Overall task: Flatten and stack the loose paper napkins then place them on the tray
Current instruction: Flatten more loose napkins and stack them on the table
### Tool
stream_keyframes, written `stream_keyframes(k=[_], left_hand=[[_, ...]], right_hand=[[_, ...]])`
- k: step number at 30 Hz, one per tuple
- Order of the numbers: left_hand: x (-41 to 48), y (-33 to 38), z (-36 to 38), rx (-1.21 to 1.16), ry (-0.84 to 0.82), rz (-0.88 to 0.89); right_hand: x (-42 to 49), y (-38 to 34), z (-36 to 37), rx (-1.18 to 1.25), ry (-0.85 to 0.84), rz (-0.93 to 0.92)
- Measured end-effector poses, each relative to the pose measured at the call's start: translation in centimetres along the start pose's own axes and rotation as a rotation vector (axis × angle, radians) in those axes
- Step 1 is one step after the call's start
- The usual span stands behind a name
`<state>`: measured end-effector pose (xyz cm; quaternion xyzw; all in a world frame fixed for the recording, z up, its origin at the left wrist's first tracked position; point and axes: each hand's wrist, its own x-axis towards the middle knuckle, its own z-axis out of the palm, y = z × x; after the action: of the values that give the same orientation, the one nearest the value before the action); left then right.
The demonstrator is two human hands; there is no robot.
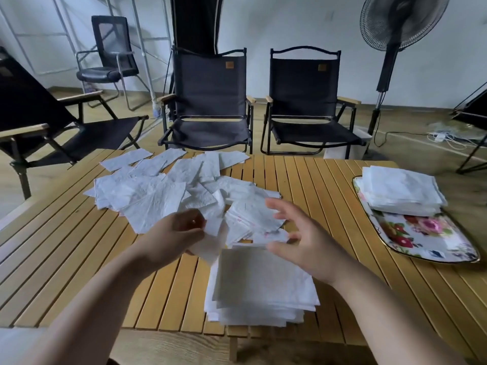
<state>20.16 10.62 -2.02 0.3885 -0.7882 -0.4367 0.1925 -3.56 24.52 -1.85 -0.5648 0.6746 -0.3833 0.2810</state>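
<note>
Loose white paper napkins (pixel 168 185) lie scattered over the far left half of the slatted wooden table (pixel 105 259). A squared stack of flattened napkins (pixel 261 288) sits near the front edge. My left hand (pixel 174 235) pinches a single napkin (pixel 213 241) just left of that stack's far corner. My right hand (pixel 303 241) hovers over the stack's far right corner with fingers spread, holding nothing. On the right, a floral tray (pixel 421 238) carries another neat napkin stack (pixel 400 191) at its far end.
Two black folding chairs (pixel 208 101) stand behind the table, another at far left (pixel 39 114). A pedestal fan (pixel 392 48) and floor cables (pixel 442 135) are at the back right. An office chair (pixel 110 56) stands farther back.
</note>
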Motion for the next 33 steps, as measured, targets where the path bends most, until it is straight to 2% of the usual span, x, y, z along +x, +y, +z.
stream_keyframes(k=[2,4,10,12,15,17,23,33], left_hand=[[-1.1,0.9,-0.3,-0.014,-0.108,0.086],[-1.6,1.5,-0.2,-0.07,-0.176,0.154],[-2.1,2.8,1.0,-0.173,-0.224,0.246],[-1.8,2.8,1.3,-0.167,-0.16,0.254],[-1.3,2.9,1.9,-0.181,-0.02,0.209],[-1.1,3.0,2.4,-0.186,0.012,0.177],[-1.6,3.3,3.1,-0.249,-0.116,0.145],[-1.5,3.4,3.4,-0.182,-0.047,0.069]], right_hand=[[-0.1,-0.6,0.6,0.069,-0.131,-0.1],[-0.2,-1.0,1.0,0.07,-0.171,-0.146],[-0.3,-1.6,1.1,0.045,-0.177,-0.105],[-0.3,-1.5,0.9,0.079,-0.19,-0.065],[-0.7,-1.6,0.4,0.142,-0.205,-0.082],[-1.0,-1.7,0.1,0.199,-0.208,-0.106],[-1.6,-1.5,-0.4,0.46,-0.204,-0.067],[-1.3,-1.5,-0.7,0.536,-0.214,0.015]])
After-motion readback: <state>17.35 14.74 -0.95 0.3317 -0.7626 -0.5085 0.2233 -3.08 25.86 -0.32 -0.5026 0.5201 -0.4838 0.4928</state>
